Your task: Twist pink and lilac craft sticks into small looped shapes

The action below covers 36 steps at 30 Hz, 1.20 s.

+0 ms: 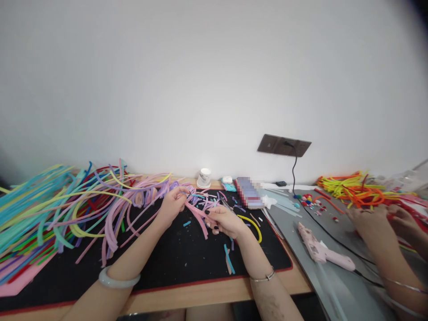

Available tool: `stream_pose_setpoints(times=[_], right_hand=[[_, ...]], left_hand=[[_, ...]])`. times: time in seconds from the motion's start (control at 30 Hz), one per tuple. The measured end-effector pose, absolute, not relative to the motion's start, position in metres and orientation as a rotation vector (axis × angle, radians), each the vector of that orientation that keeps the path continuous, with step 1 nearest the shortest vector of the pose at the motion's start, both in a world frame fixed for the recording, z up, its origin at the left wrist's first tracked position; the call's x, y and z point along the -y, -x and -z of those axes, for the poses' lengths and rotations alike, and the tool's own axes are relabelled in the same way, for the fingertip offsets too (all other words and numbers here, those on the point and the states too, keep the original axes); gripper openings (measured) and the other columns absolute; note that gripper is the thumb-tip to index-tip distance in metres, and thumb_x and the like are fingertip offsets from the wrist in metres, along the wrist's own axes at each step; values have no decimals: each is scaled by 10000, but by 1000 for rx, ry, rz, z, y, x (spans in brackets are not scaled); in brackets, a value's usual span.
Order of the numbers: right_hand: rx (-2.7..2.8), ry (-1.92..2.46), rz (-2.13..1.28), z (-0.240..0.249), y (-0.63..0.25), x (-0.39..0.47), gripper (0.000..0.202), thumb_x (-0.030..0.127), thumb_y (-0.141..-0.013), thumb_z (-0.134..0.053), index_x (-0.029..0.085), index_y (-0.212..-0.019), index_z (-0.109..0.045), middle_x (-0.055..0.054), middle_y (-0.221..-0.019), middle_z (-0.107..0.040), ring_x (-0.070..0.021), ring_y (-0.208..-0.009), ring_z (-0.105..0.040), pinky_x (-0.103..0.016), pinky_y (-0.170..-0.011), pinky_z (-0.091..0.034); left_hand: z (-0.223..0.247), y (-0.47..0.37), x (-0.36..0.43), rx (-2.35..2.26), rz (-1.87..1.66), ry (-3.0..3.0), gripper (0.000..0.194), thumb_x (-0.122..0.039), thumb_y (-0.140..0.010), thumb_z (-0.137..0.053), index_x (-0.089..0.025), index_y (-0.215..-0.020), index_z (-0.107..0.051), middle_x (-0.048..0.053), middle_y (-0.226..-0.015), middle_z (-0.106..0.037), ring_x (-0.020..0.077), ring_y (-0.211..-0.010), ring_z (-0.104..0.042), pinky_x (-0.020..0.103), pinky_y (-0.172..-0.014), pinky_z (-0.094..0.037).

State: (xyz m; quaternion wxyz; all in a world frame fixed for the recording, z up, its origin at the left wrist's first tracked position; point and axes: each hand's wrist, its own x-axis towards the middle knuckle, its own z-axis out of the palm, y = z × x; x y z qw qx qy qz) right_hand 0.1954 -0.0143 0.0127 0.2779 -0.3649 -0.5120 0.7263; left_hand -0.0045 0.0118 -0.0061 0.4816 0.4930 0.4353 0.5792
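While both hands are over the middle of the black mat (pixel 160 263), they've got the same little bunch of fuzzy pink strips (pixel 202 225) between them. My left hand (pixel 174 206) is pinching the upper-left end, thumb against fingers, and my right hand (pixel 223 221) is pinching it further along toward the mat's right edge. A few pink ends dangle down between the two.

Mat's kind of a mess, ngl. A huge heap of multicoloured strips (pixel 36 200) covers its left end, with pink and lilac ones sprawling toward the hands. Short blue and pink offcuts (pixel 228 259) lie closer to the red-trimmed front edge, and a bent yellow strip (pixel 257 228) curves just right of my right hand. White cup (pixel 204 177) is at the back edge of the wooden worktop (pixel 200 292), by the wall, and some partly pixelated boxy thing (pixel 246 191) sits by the mat's back right corner.

Next door on the grey worktop (pixel 361 298), a pale pink glue gun (pixel 321 249) lies near the left edge, pom-poms (pixel 309 200) are scattered toward the back, and a co-worker's hands (pixel 364 223) are at the right, by a yellow and orange bundle (pixel 347 187).
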Motion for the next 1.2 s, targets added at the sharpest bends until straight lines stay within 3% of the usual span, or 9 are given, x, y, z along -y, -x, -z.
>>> stream_pose_setpoints(times=[0.1, 0.23, 0.37, 0.53, 0.67, 0.9, 1.2], right_hand=[[1376, 1000, -1901, -11, -198, 12, 225, 349, -762, -643, 139, -761, -562, 8, -614, -575, -54, -446, -421, -191, -424, -397], [1312, 993, -1919, -9, -200, 11, 239, 338, -785, -632, 189, -925, -509, 15, -628, -618, -67, -438, -453, -184, -421, -371], [1335, 1043, -2007, -10, -199, 12, 205, 349, -837, -560, 146, -815, -559, 9, -544, -565, -51, -388, -370, -168, -375, -262], [1452, 977, -2164, -13, -199, 14, 248, 279, -857, -501, 102, -827, -671, 48, -485, -416, -42, -395, -260, -156, -367, -204], [1401, 963, -2258, -14, -198, 15, 221, 285, -840, -538, 134, -691, -602, 60, -477, -381, -40, -394, -259, -140, -365, -215], [1467, 1043, -2208, -10, -193, 15, 267, 274, -835, -545, 156, -596, -538, 44, -456, -439, -69, -378, -379, -172, -353, -358], [1486, 1253, -2099, -6, -187, 16, 369, 227, -845, -502, 160, -483, -499, 46, -325, -398, -43, -266, -269, -144, -270, -209]], left_hand=[[6, 4, -12, -1055, -1413, -1201, 126, -213, -672, -569, -186, -790, -535, -136, -452, -255, 33, -341, -250, 164, -389, -179], [6, 4, -12, -1053, -1409, -1199, 120, -213, -669, -572, -188, -778, -526, -140, -448, -239, 30, -337, -228, 164, -390, -164], [5, 3, -11, -1054, -1397, -1203, 121, -221, -668, -577, -190, -771, -523, -141, -448, -239, 27, -336, -213, 162, -391, -153], [6, 3, -10, -1049, -1384, -1215, 129, -228, -663, -582, -185, -774, -532, -137, -459, -248, 27, -345, -220, 159, -388, -170], [6, 3, -10, -1041, -1400, -1208, 120, -227, -671, -574, -186, -775, -532, -138, -457, -243, 27, -346, -222, 158, -388, -174], [2, 1, -8, -1020, -1414, -1178, 117, -226, -671, -587, -188, -765, -527, -141, -455, -228, 24, -350, -205, 164, -389, -168], [-3, 0, -5, -1040, -1448, -1164, 137, -216, -640, -590, -174, -762, -543, -140, -465, -230, 21, -356, -216, 154, -391, -185]])
